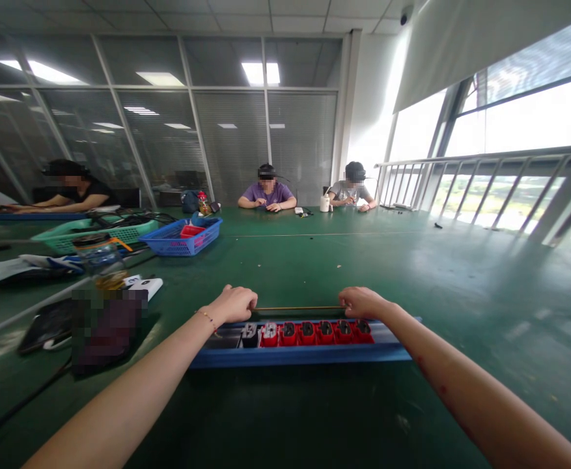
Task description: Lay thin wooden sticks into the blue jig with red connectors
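My left hand (236,303) and my right hand (362,301) are both closed, fingers curled down, above the far edge of a long blue tray (305,355). A thin, straight, yellowish strip (298,308) runs between them, its ends hidden in my fingers. Whether it is a cord or a stick I cannot tell. In the tray, on a grey metallic bed, stand several small red blocks with dark tops (306,333) in a row. At the row's left are a black block (249,336) and a red block with a clear top (269,335).
On the green table (412,273), to the left, lie a blue basket (182,241), a green basket (94,234), a jar (100,260), a dark pouch (112,332) and a phone (48,326). Several people sit around the table. A railing (480,182) runs along the right.
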`<control>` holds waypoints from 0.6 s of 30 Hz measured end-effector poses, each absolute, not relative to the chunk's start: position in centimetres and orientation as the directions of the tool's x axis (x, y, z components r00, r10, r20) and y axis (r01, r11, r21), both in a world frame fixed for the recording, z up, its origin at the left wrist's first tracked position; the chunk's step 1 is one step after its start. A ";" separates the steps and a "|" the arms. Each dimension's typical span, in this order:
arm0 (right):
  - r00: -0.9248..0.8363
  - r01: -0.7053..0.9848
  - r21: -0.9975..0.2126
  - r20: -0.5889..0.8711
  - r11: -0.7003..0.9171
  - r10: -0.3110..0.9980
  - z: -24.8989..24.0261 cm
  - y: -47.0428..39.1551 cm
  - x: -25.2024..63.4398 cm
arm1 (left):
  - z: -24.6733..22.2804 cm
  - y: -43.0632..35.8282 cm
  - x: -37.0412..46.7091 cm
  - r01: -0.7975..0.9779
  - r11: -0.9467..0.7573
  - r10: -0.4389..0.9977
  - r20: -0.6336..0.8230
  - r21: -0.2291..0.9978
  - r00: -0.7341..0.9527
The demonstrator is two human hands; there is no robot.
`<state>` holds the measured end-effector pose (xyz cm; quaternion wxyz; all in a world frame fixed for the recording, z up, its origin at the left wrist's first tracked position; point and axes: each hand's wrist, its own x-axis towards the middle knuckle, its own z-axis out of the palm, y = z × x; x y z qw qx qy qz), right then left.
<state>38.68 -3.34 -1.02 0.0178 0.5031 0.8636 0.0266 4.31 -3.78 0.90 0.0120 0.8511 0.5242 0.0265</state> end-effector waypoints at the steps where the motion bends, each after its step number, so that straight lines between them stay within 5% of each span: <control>1: -0.482 0.876 0.009 0.039 0.482 0.876 -1.0 -3.5 39.0 | 1.2 -4.1 4.1 0.894 -0.443 0.896 0.058 0.062 0.440; 5: -0.346 0.794 -0.428 0.264 0.431 0.900 -0.6 -5.0 40.4 | 2.6 -6.0 3.2 0.890 -0.430 0.900 0.153 0.151 0.409; 8: -0.224 0.625 -0.680 0.314 0.384 0.922 -0.4 -7.0 40.8 | 3.3 -8.1 3.0 0.830 -0.435 0.899 0.220 0.348 0.379; 12: -0.138 0.510 -0.792 0.309 0.335 0.941 -0.3 -9.8 40.7 | 3.6 -10.8 3.3 0.725 -0.381 0.924 0.200 0.575 0.327; 18: -0.344 0.277 -0.928 0.148 0.251 0.927 0.3 -12.4 40.9 | 3.2 -12.5 2.8 0.619 -0.278 0.915 0.007 0.735 0.403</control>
